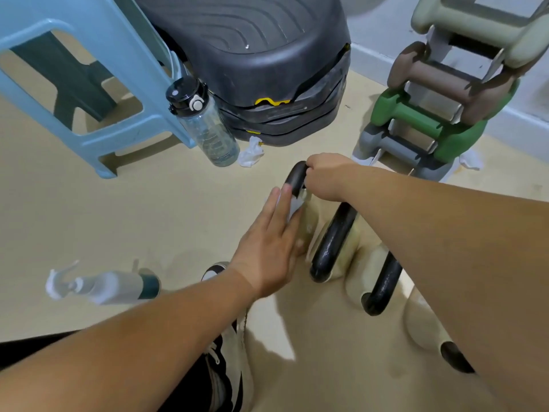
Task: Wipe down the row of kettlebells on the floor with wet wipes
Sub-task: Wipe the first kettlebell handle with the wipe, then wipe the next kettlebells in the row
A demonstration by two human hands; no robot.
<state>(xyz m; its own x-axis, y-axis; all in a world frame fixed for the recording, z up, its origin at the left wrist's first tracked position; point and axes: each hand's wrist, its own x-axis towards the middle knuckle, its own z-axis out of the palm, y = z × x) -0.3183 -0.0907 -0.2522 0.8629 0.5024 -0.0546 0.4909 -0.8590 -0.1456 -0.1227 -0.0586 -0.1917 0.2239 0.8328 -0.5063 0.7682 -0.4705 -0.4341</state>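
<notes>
A row of cream kettlebells with black handles runs along the floor from the middle to the lower right. My right hand (326,176) grips the black handle (295,176) of the farthest kettlebell (306,230). With straight fingers, my left hand (270,245) presses a white wet wipe (294,205) against that kettlebell's left side. The second kettlebell (332,242) and the third kettlebell (383,286) stand behind my right forearm. A further one (421,325) is partly hidden by that arm.
A light blue plastic stool (89,84) stands at the back left with a clear water bottle (205,123) beside it. Black stacked step platforms (261,55), a crumpled wipe (251,151), a dumbbell rack (439,114), a spray bottle (104,286) and my shoe (228,352) are around.
</notes>
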